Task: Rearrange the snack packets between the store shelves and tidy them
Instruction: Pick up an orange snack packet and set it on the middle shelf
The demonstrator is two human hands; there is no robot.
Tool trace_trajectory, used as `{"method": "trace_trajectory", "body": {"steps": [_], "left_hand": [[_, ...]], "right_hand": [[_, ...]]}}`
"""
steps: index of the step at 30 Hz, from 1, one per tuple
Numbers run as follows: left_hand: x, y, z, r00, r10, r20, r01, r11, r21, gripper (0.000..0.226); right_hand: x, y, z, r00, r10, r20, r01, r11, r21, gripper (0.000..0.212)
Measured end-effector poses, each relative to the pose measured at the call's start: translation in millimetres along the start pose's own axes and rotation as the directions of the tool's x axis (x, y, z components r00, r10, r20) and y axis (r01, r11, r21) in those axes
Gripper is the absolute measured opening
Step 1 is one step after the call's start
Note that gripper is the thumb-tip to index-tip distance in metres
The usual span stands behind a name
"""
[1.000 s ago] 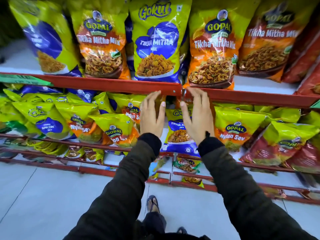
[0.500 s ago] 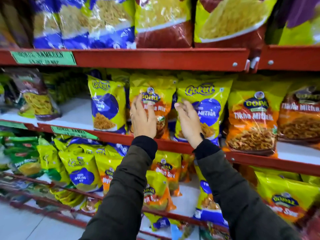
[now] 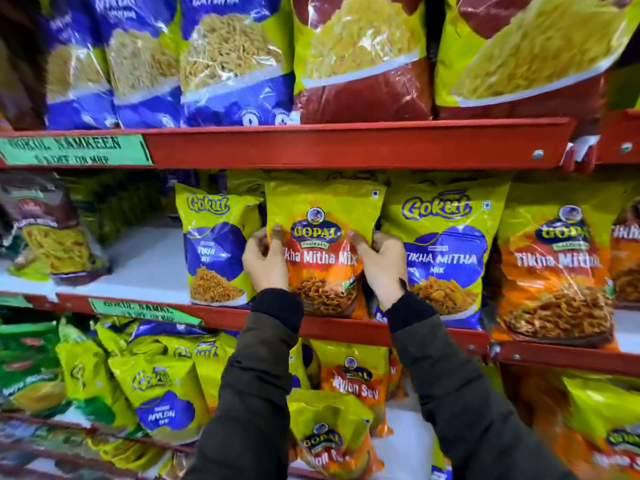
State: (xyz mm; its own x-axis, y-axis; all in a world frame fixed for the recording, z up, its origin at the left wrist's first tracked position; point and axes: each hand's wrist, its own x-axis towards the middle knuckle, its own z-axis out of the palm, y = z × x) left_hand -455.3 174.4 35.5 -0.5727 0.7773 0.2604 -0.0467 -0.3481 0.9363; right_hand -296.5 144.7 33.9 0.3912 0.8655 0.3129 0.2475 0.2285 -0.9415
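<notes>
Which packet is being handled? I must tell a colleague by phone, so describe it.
Find the middle red shelf, below the green Gokul Namkeen label. Both hands, left hand and right hand, grip the Gopal Tikha Mitha Mix packet. It is yellow-and-orange, standing between two yellow-and-blue Gokul packets.

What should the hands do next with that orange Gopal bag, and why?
Probably lift the Gopal bag out. Both hands, left and right, pinch its sides, and it stands between two Gokul bags, away from the matching one.
</notes>
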Motion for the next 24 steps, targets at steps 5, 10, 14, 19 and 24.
{"method": "trace_trajectory", "body": {"steps": [5, 10, 14, 19, 24], "left_hand": [[-26, 15, -13, 0.989, 0.119, -0.086, -0.130, 0.982, -0.135, 0.010], [-67, 58, -19, 0.986, 0.160, -0.053, -0.168, 0.962, -0.217, 0.005], [-112, 79, -25, 0.996, 0.065, 0.062, -0.050, 0.975, -0.215, 0.005], [-183, 82, -7, 0.935, -0.179, 0.307, 0.253, 0.942, -0.222, 0.012], [-266, 74, 34, 0.959, -0.126, 0.253, 0.174, 0.969, -0.176, 0.012]], "right_hand": [[-19, -12, -16, 0.993, -0.101, -0.054, 0.108, 0.983, 0.146, 0.059], [-46, -27, -50, 0.999, 0.036, -0.006, -0.029, 0.888, 0.458, 0.038], [-68, -31, -94, 0.990, 0.125, 0.058, -0.136, 0.828, 0.545, 0.041], [-92, -22, -178, 0.986, 0.159, 0.048, -0.159, 0.818, 0.553, 0.055], [-122, -5, -264, 0.982, 0.160, -0.100, -0.086, 0.853, 0.514, 0.047]]}}
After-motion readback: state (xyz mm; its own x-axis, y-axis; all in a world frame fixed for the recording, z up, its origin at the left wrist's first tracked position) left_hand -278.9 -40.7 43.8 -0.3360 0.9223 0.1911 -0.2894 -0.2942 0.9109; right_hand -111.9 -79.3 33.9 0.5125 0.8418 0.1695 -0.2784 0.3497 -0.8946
